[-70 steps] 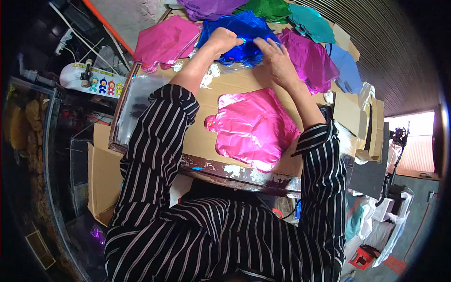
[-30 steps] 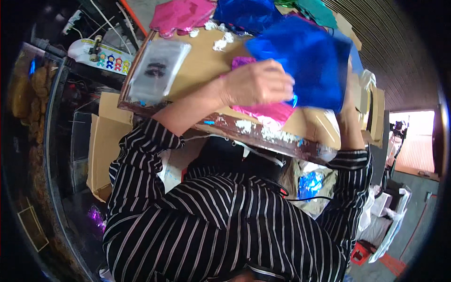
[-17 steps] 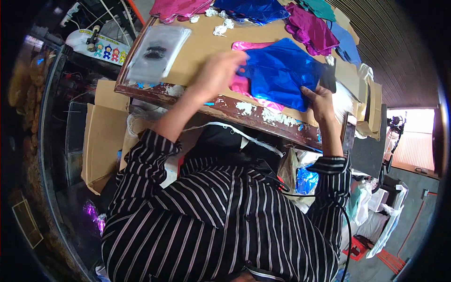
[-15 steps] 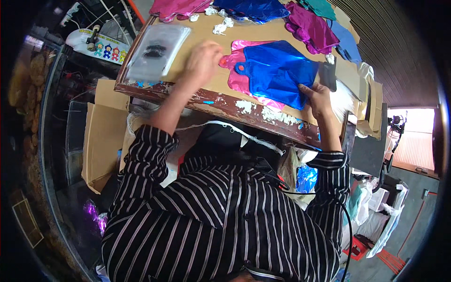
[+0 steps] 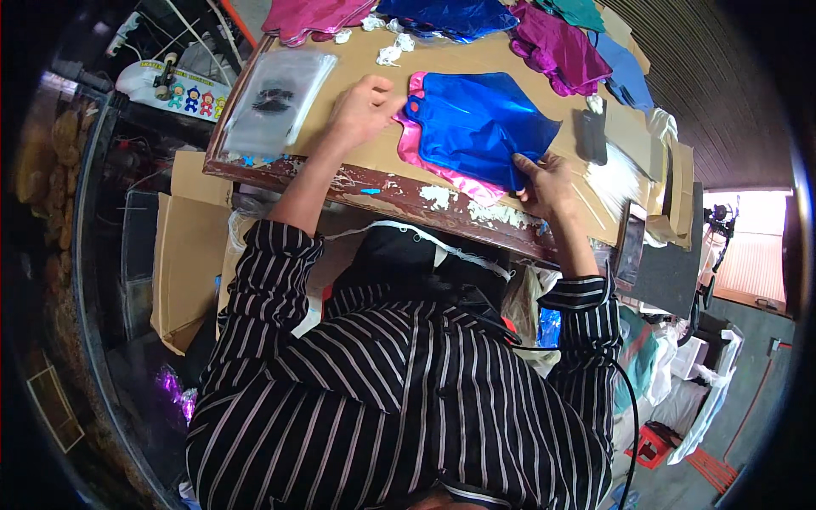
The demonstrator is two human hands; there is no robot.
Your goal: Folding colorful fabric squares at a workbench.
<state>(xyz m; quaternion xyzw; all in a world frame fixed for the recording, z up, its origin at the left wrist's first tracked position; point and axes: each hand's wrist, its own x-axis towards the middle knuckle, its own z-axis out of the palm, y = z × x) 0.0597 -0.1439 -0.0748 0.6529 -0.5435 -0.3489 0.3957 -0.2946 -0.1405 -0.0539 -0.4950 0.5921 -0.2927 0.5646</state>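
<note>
A flat blue foil balloon (image 5: 476, 119) lies over a pink foil balloon (image 5: 410, 144) on the cardboard-covered table. The pink one shows along the left side and the near edge. My right hand (image 5: 546, 183) pinches the blue balloon at its near right corner, thumb on top. At the left end, my left hand (image 5: 365, 110) has its fingers curled in, the fingertips close beside the balloons' tabs. A small red spot (image 5: 415, 107) shows on the blue tab. Whether anything sits between the left fingers is hidden.
Clear plastic bags (image 5: 276, 102) are stacked at the table's left. Magenta (image 5: 561, 51), blue (image 5: 446, 17) and pink (image 5: 314, 17) foil piles line the far side, near white string bundles (image 5: 389, 55). A dark grey strip (image 5: 591, 136) and white sticks (image 5: 614, 183) lie at right.
The blue balloon has shifted left over the pink one, covering more of its tab. My right hand has moved left with it; my left hand stays near the tabs, its fingers curled.
</note>
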